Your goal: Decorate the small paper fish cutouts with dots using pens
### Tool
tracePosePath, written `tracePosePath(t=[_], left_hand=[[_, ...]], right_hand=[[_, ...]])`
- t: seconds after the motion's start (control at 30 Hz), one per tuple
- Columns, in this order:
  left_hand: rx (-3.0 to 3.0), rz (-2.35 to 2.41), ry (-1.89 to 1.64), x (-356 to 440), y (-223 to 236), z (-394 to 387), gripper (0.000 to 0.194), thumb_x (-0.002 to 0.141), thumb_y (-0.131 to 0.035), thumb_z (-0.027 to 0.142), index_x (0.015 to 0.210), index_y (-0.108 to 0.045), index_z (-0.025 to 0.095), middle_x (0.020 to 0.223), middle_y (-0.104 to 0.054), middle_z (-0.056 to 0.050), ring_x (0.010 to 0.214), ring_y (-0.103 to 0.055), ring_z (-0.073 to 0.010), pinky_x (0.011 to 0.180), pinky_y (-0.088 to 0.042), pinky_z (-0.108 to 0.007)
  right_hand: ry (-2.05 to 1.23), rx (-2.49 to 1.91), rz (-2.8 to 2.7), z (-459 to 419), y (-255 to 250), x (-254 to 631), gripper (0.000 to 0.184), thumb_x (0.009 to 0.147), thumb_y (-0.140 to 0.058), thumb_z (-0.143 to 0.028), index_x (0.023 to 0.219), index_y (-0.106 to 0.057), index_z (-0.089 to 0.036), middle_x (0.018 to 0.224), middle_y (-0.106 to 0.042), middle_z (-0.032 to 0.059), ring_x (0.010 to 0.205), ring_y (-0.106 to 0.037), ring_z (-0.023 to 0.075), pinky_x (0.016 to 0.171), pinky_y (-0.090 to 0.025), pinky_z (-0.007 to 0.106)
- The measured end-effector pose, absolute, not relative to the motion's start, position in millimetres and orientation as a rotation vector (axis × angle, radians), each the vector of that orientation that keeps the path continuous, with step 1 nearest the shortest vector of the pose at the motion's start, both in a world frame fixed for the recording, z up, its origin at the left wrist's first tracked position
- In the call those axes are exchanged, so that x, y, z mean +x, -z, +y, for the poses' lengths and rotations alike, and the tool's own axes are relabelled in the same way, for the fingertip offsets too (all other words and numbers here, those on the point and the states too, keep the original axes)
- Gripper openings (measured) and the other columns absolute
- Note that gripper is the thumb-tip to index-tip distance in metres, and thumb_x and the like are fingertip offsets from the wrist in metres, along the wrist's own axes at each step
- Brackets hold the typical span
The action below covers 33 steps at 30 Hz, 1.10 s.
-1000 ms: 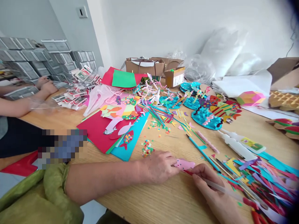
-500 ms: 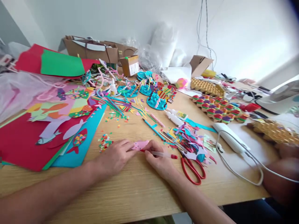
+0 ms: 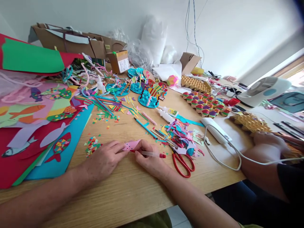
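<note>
My left hand (image 3: 105, 158) rests on the wooden table, its fingers holding the left end of a pink paper cutout (image 3: 131, 145) marked with dark dots. My right hand (image 3: 149, 160) is closed around a red felt-tip pen (image 3: 153, 154) with a translucent barrel and a red end. The pen's tip is at the cutout's lower edge, partly hidden by my fingers. Left of my left hand lies a pile of tiny coloured paper bits (image 3: 92, 145). Red-handled scissors (image 3: 182, 163) lie right of my right hand, their blades under paper scraps (image 3: 181, 136).
Coloured sheets (image 3: 59, 158) with paper fish lie at left. White glue bottles (image 3: 165, 115), blue decorated discs (image 3: 148, 100) and painted egg trays (image 3: 205, 104) stand farther back. A white power strip (image 3: 216, 130) with a cable lies at right, near another person's arm (image 3: 258, 158).
The view has swung to the right, so everything sits farther left and more of the other person's arm shows. Both hands keep their hold on the cutout and pen.
</note>
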<state>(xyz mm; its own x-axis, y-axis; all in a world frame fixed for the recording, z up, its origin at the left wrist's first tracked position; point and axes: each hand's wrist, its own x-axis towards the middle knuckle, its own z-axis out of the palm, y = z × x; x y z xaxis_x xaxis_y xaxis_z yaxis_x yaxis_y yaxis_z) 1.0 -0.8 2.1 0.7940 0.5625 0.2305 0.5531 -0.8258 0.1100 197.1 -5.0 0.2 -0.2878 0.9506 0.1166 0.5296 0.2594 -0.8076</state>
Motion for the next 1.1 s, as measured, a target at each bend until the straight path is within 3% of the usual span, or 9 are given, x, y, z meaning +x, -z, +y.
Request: tracePosePath(t=[0.7, 1.1], left_hand=[[2.894, 0.923, -0.458, 0.9, -3.0, -0.5, 0.041, 0.082, -0.039, 0.004, 0.117, -0.057, 0.014, 0.111, -0.061, -0.011, 0.098, -0.055, -0.0234, 0.083, -0.050, -0.037], [2.854, 0.921, -0.517, -0.2, -1.2, 0.5, 0.043, 0.083, -0.039, 0.007, 0.121, -0.055, 0.021, 0.110, -0.061, -0.007, 0.099, -0.055, -0.0216, 0.084, -0.050, -0.035]], right_hand=[[-0.906, -1.334, -1.912, -5.0, -5.6, 196.1, 0.007, 0.068, -0.046, -0.014, 0.065, -0.046, -0.020, 0.056, -0.047, -0.0048, 0.048, -0.041, 0.0085, 0.048, -0.032, 0.019], [-0.897, -1.348, -1.923, -4.1, -6.4, 195.1, 0.008, 0.068, -0.047, -0.013, 0.064, -0.046, -0.020, 0.055, -0.047, -0.0059, 0.047, -0.040, 0.0076, 0.047, -0.031, 0.018]])
